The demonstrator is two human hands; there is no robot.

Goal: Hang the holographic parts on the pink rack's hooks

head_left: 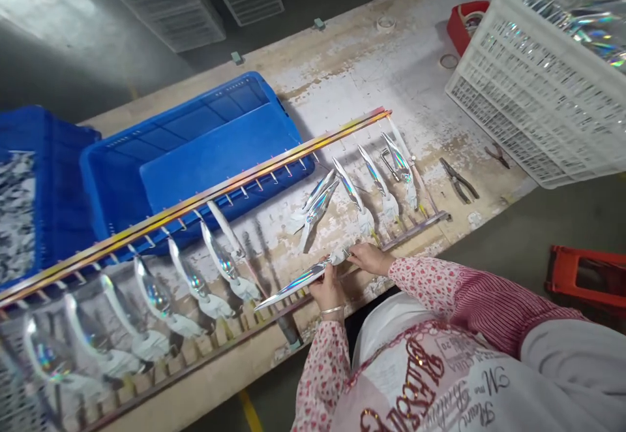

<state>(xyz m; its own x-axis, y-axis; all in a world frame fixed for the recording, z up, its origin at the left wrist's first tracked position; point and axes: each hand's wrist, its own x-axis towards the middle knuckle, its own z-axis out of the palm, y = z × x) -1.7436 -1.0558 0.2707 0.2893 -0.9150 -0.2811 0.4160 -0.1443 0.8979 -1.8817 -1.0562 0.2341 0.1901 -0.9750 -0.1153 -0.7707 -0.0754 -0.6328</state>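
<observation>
My left hand (327, 290) is closed around a long, pointed, mirror-like metal part (298, 281). Its other end is wrapped in white material (337, 257), and my right hand (370, 259) pinches that wrapped end. The part lies above the lower bar of a long rack, its tip pointing left. Just behind my hands, two similar shiny parts (319, 207) lie crossed on the table. More wrapped metal parts (355, 197) are mounted on the rack to the right. Several others (155, 292) hang in a row on the left.
The rack's orange-yellow upper bar (274, 161) carries small hooks. Behind it stands a blue bin (205, 138). Pliers (458, 181) lie on the worn table (337, 86), near a white crate (518, 92) of shiny parts. A red box (457, 30) and a tape roll (385, 24) are farther back.
</observation>
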